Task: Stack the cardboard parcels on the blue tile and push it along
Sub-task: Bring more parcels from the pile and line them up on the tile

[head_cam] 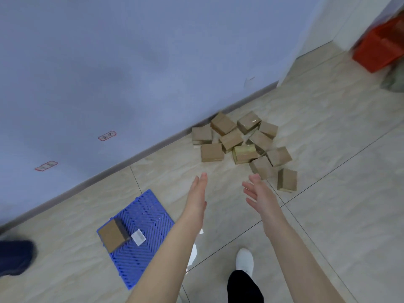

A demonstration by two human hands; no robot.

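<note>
A blue ribbed tile (pixel 144 219) lies on the floor at lower left, with one cardboard parcel (pixel 113 235) on its left corner and a white label (pixel 138 237) beside it. Several cardboard parcels (pixel 242 145) lie in a loose heap by the wall's skirting ahead. Both arms reach forward toward the heap. My left hand (pixel 196 195) is held flat with straight fingers, empty. My right hand (pixel 258 193) has spread fingers, empty, its fingertips just short of the nearest parcels (pixel 286 179).
A pale blue wall (pixel 109 62) with a grey skirting runs diagonally on the left. A red crate (pixel 380 47) stands at the far right corner. A dark blue object (pixel 15 256) sits at the left edge. My white shoe (pixel 244 261) is below the arms.
</note>
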